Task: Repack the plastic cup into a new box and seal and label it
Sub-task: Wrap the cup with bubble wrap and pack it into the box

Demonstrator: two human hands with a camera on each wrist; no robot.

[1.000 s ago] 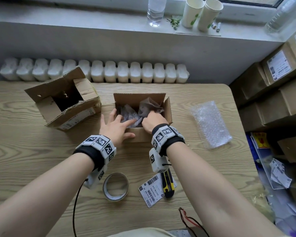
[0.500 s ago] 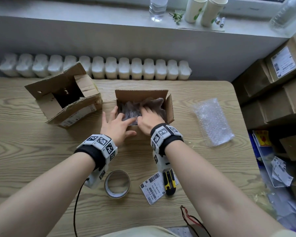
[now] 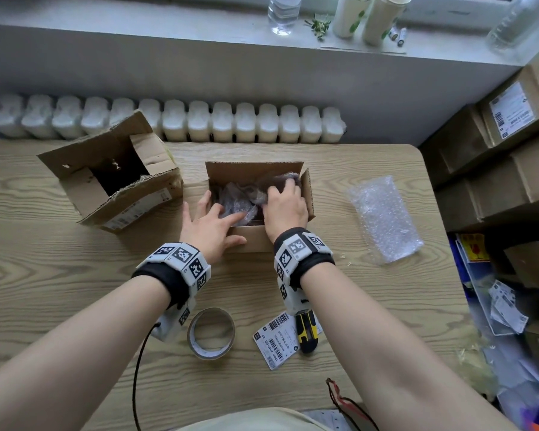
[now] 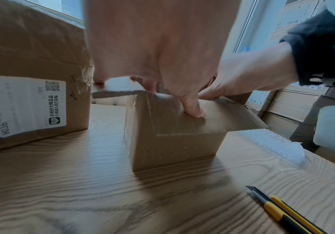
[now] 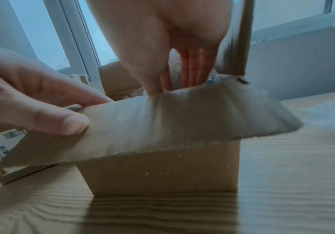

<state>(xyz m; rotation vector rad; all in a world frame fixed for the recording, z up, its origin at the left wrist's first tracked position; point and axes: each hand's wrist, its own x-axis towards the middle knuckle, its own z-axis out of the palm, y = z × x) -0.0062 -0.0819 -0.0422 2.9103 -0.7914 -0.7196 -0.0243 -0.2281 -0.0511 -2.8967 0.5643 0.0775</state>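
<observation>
Wooden table (image 3: 59,300) (radiator (image 3: 199,122) behind)

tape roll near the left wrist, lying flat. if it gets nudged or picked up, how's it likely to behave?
The tape roll lies flat on the table, so a nudge would probably slide it, not roll it. Its ring looks thin with a wide empty core, so it is likely light and may flex when pinched. Stood on edge, it would probably roll.

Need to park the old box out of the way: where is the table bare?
Bare wood lies left of the tape roll, below the old box, and between the new box and the bubble wrap. Crowded: the near edge, with tape, label and knife.
</observation>
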